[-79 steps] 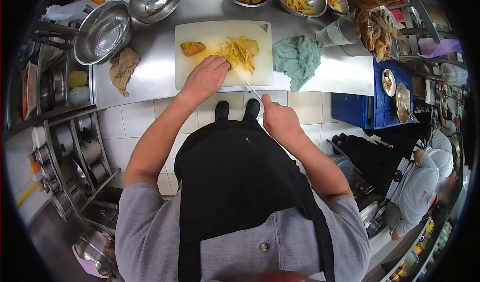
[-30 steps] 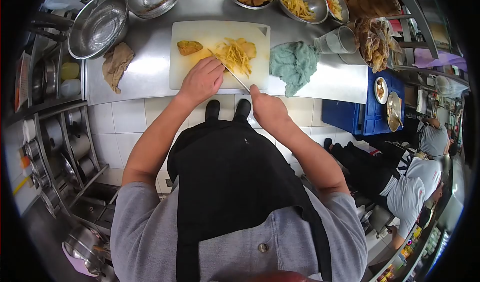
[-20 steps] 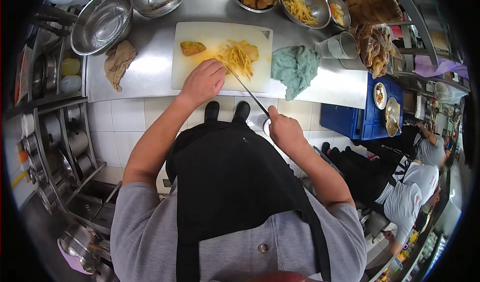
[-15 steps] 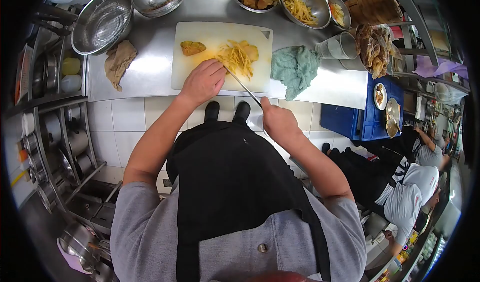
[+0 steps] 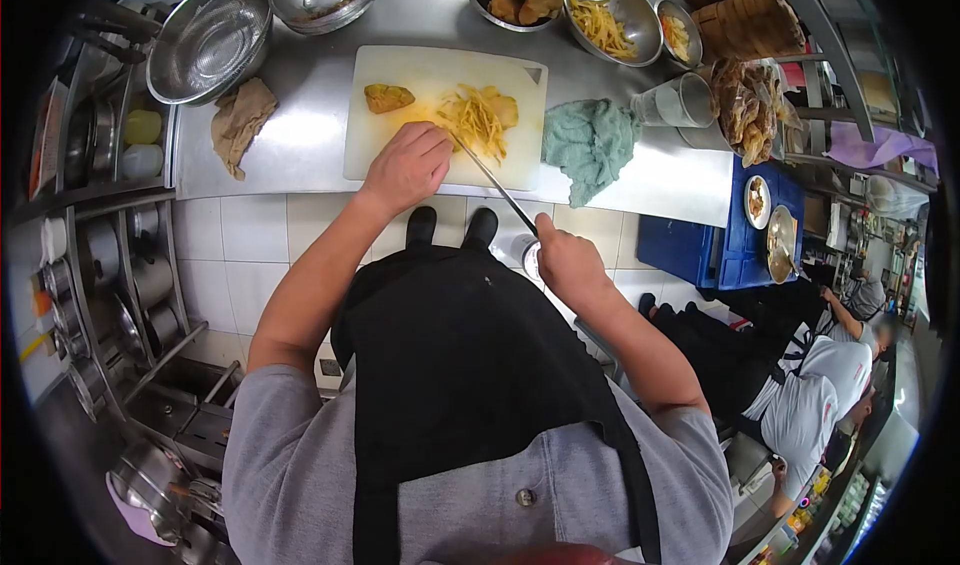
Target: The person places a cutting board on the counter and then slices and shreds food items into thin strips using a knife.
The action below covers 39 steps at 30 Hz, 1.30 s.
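My right hand (image 5: 572, 255) is wrapped round the handle of a long knife (image 5: 494, 184), whose blade slants up and left over the white cutting board (image 5: 375, 153). My left hand (image 5: 409, 165) rests on the board by the blade's tip, fingers curled and pressed down; whatever lies under them is hidden. Just beyond the blade is a loose pile of yellow vegetable strips (image 5: 475, 120), with some wider slices at its right. A yellow-brown vegetable chunk (image 5: 387, 98) sits alone on the board's left half.
Right of the board lies a crumpled green cloth (image 5: 590, 145); a brown cloth (image 5: 240, 125) is on the left. Along the back stand a strainer (image 5: 210, 45), a bowl of strips (image 5: 612, 25) and a bowl of chunks (image 5: 510, 5). Co-workers (image 5: 815, 390) stand at far right.
My right hand and the knife handle have shifted slightly right and toward me. My left hand stays in nearly the same place, and the strips look much the same.
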Tool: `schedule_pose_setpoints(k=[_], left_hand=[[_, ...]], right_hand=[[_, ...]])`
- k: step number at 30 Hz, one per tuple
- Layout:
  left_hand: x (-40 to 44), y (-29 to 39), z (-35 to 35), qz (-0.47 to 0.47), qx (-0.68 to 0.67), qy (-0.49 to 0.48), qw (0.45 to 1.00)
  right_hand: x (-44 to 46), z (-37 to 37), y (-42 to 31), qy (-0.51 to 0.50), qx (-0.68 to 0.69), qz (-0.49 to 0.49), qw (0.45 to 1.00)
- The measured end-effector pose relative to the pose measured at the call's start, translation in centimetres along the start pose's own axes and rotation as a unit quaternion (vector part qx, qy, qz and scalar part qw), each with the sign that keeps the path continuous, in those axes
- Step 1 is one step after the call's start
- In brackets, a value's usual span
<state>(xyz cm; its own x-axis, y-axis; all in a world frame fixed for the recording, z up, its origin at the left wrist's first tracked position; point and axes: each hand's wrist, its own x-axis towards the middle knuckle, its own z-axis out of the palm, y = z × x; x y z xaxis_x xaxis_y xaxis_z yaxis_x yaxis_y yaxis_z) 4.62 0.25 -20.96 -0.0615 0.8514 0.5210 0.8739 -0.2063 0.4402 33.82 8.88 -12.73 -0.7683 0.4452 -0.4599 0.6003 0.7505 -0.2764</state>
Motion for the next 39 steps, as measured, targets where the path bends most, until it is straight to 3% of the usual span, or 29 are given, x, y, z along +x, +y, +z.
schedule_pose_setpoints(k=[8,11,15,17,29,39], left_hand=[[0.0,-0.1,0.0,0.015,-0.012,0.007,1.0],[-0.1,-0.1,0.2,0.012,-0.011,0.018,1.0],[0.0,0.2,-0.1,0.007,-0.005,0.01,1.0],[-0.1,0.2,-0.1,0.003,0.001,0.002,1.0],[-0.2,0.2,0.1,0.001,0.009,0.02,1.0],[-0.5,0.2,0.0,-0.001,0.01,0.017,1.0]], right_hand=[[4.2,-0.4,-1.4,0.038,-0.016,-0.039,0.998],[5.9,0.0,-2.1,0.003,-0.027,-0.019,0.999],[2.2,1.0,0.0,0.05,0.001,-0.045,0.998],[0.6,0.5,0.5,-0.014,-0.008,0.0,1.0],[5.8,-1.0,-2.2,0.005,-0.027,-0.022,0.999],[0.1,-0.4,0.6,0.002,-0.02,-0.006,1.0]])
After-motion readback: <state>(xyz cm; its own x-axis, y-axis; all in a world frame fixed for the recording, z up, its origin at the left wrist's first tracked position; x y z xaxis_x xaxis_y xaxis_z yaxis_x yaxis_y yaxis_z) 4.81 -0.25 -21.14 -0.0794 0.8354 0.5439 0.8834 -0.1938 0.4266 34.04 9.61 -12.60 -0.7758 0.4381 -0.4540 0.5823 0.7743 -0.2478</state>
